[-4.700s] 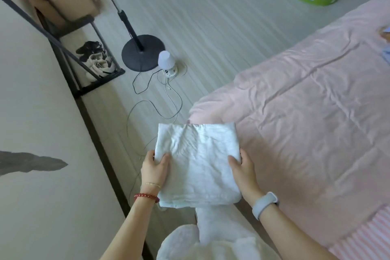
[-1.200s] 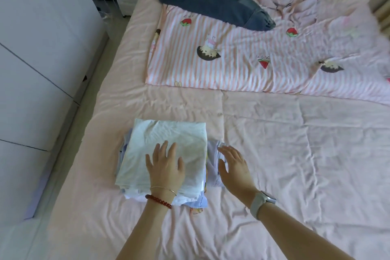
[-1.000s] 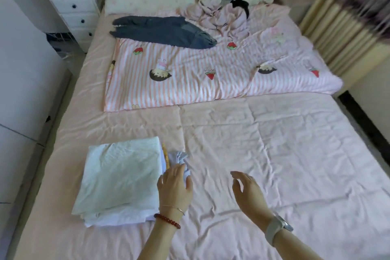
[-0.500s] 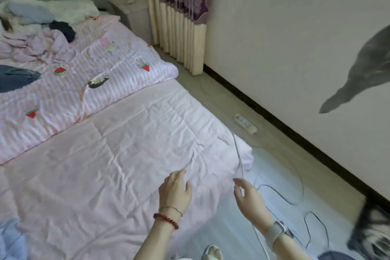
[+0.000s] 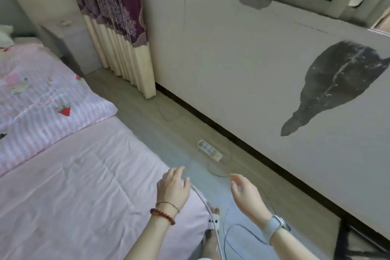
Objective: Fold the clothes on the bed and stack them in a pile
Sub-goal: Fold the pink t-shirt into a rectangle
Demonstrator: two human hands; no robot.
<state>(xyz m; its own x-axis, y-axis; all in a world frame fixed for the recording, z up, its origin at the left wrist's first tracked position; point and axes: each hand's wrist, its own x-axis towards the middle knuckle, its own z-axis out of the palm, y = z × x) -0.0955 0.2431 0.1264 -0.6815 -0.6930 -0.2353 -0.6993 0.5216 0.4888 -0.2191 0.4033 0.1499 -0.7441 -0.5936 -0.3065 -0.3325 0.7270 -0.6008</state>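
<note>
1. Two hands were out in front of the person in the head view, both holding nothing, fingers loose and apart.
2. Left hand (image 5: 173, 189), wearing a red bead bracelet and a thin bangle, hung over the near corner of the bed (image 5: 84, 186).
3. Right hand (image 5: 245, 195), with a grey watch at the wrist, hung over the floor (image 5: 175, 129) beside the bed.
4. No folded pile of clothes showed; only the pink sheet and a striped strawberry quilt (image 5: 42, 110) lay in sight.
5. On the floor lay a power strip (image 5: 209, 150) near the wall, with thin cables (image 5: 228, 236) trailing.
6. A curtain (image 5: 118, 27) hung at the wall corner.
</note>
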